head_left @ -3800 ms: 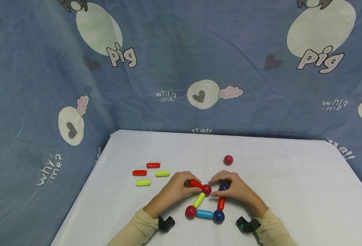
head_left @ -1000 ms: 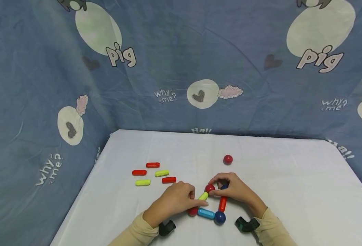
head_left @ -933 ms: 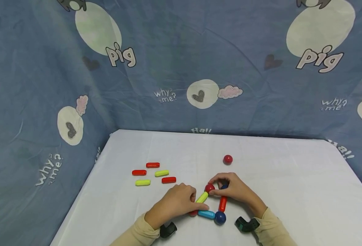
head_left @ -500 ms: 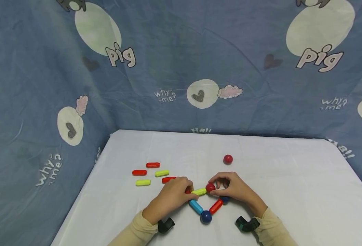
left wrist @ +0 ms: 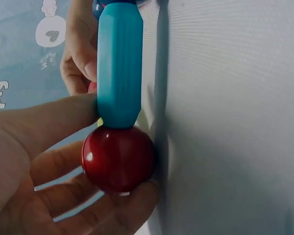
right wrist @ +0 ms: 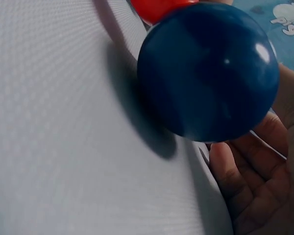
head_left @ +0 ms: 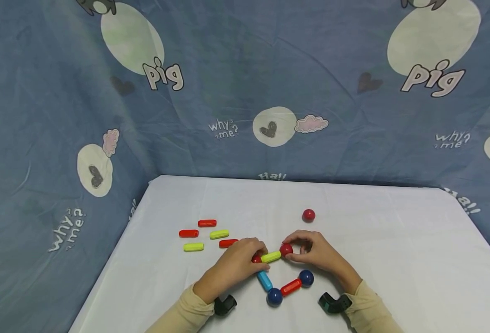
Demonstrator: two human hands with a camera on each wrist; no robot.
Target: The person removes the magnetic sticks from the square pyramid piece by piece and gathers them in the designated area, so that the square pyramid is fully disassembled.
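Note:
A chain of rods and balls lies on the white table between my hands. My left hand (head_left: pixel 237 261) holds the red ball (left wrist: pixel 117 159) at its left corner, thumb and fingers around it. From that ball a yellow rod (head_left: pixel 271 257) reaches right to a second red ball (head_left: pixel 286 250), pinched between thumb and fingers of my right hand (head_left: pixel 317 252). A light blue rod (left wrist: pixel 120 63) runs toward the front to a dark blue ball (head_left: pixel 274 297). A red rod (head_left: pixel 291 287) links this to another dark blue ball (right wrist: pixel 208 73), apart from the right fingers.
At the left lie loose rods: a red rod (head_left: pixel 207 223), a second red rod (head_left: pixel 189 233), a yellow rod (head_left: pixel 219 234), another yellow rod (head_left: pixel 193 247), and a red rod (head_left: pixel 228 243) partly behind my left hand. A loose red ball (head_left: pixel 309 215) sits farther back.
A red rod left my left hand and lies with the loose rods. The left hand moved from the yellow rod to the left red ball. The chain's blue end swung forward, away from the right hand.

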